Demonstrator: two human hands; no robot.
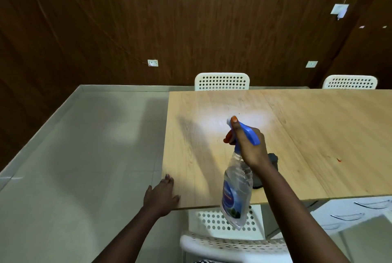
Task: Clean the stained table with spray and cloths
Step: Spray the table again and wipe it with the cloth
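Note:
My right hand (249, 146) grips the neck and trigger of a clear spray bottle (236, 190) with a blue head, held above the near left part of the light wooden table (318, 135). The nozzle points away from me over the tabletop, where a pale patch of glare or mist shows. My left hand (162, 196) rests flat on the table's near left corner, fingers straight. A dark grey cloth (272, 163) lies on the table just behind my right wrist, mostly hidden. A small red stain (338, 159) marks the table to the right.
A white perforated chair (229, 239) stands tucked under the near edge below my arms. Two more white chairs (222, 81) stand at the far side, against a dark wood-panelled wall. Pale tiled floor (84, 146) lies left of the table. White drawers (350, 214) are at lower right.

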